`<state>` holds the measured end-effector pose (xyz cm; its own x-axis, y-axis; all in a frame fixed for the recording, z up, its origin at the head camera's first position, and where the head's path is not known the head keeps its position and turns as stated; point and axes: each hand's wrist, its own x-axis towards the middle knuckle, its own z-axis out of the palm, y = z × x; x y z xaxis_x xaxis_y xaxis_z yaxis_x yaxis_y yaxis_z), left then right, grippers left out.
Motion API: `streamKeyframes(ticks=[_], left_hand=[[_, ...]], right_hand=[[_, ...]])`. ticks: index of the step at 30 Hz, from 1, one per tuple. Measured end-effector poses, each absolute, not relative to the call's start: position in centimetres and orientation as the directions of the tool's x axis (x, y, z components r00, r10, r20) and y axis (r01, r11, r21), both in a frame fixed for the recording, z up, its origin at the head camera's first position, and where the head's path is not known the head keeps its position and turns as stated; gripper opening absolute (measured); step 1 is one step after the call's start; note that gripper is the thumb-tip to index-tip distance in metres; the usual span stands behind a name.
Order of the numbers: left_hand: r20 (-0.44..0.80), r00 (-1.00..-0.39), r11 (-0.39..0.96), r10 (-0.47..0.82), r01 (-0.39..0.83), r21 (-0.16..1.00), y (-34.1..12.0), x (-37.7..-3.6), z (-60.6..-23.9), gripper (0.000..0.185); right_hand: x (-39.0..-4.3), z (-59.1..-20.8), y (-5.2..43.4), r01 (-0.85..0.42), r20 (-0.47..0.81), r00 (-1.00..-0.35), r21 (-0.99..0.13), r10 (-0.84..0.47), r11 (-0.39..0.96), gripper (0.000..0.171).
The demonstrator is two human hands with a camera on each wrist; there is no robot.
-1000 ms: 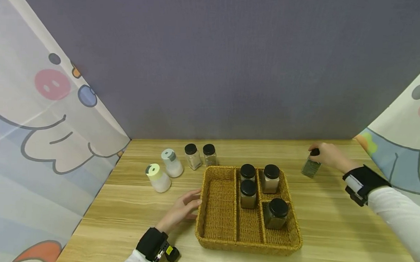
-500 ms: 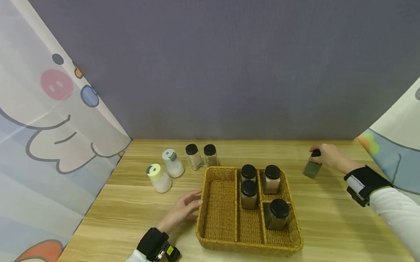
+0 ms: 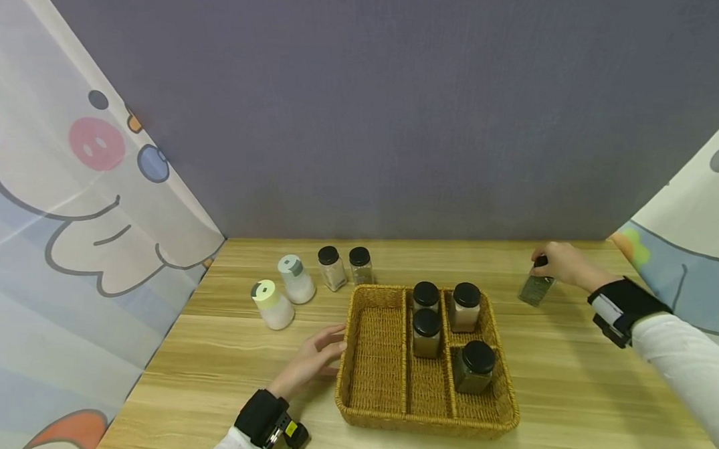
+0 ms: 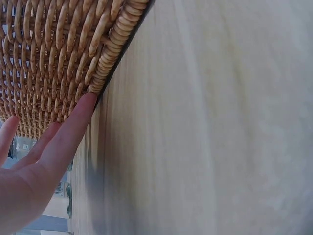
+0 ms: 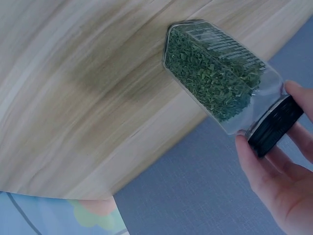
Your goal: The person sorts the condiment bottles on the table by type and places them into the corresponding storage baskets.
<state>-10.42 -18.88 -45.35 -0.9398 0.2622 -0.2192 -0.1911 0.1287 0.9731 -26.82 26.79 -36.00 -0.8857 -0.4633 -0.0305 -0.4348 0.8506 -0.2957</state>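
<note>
In the head view my right hand [image 3: 565, 265] pinches the black lid of a spice jar [image 3: 535, 290] at the table's back right. Seen from the right wrist, this clear jar [image 5: 212, 73] holds dried green herbs, and thumb and fingers lie around its lid [image 5: 275, 125]. My left hand [image 3: 311, 362] touches the left side of a divided wicker basket [image 3: 423, 425]; its fingers are extended, with fingertips against the weave [image 4: 54, 54] in the left wrist view. Inside the basket stand several black-lidded jars, among them a dark-filled jar [image 3: 475, 369] at the front right.
Left of the basket stand a yellow-topped shaker [image 3: 273, 306] and a white-topped shaker [image 3: 297, 280]. Two black-lidded jars, one pale [image 3: 332, 269] and one behind the basket rim [image 3: 360, 266], are at the back. A grey panel [image 3: 400, 119] rises behind the wooden table [image 3: 569, 394].
The view has shifted very slightly. My right hand stays on the herb jar's lid and my left hand stays at the basket; nothing else has visibly moved.
</note>
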Motion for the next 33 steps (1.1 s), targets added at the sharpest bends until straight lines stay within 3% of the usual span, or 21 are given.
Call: streamKeyframes(ticks=[33], left_hand=[[-0.204, -0.942, 0.135, 0.267, -0.173, 0.976, -18.9, -10.5, -45.6, 0.058]], right_hand=[[-26.0, -33.3, 27.0, -0.499, -0.003, -0.858, -0.232, -0.514, 0.835, 0.027]])
